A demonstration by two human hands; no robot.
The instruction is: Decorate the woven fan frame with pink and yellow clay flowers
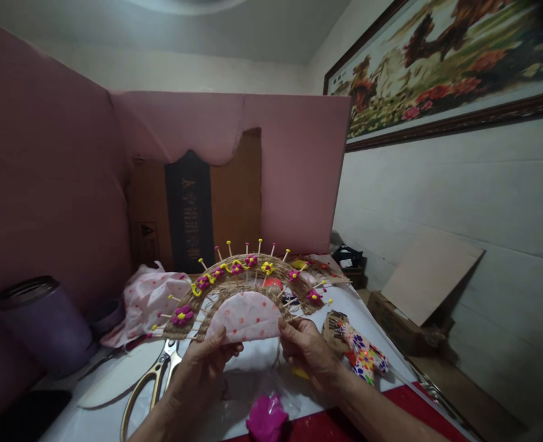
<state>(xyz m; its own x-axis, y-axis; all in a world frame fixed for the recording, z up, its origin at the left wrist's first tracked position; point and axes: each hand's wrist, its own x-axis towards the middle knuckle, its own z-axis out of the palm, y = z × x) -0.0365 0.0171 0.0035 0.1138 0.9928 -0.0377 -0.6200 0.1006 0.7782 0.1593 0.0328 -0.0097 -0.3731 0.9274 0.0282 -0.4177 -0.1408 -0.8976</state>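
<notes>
A half-round piece covered in pink dotted cloth (246, 316) is held up by its lower corners, with a woven straw arch (253, 281) curving around it. Pink and yellow flowers and several yellow- and pink-tipped sticks decorate the arch. My left hand (207, 362) is closed on the left corner of the dotted piece, thumb in front. At the right corner my right hand (311, 350) pinches the same piece between thumb and fingers. Below the hands lies a magenta lump (268, 417) in clear plastic.
Gold-handled scissors (154, 380) and a white oval piece (117, 374) lie at left, near a purple container (45, 328) and crumpled dotted cloth (154, 301). A flower-patterned item (366, 356) sits at right. Pink panels and cardboard (234, 209) stand behind.
</notes>
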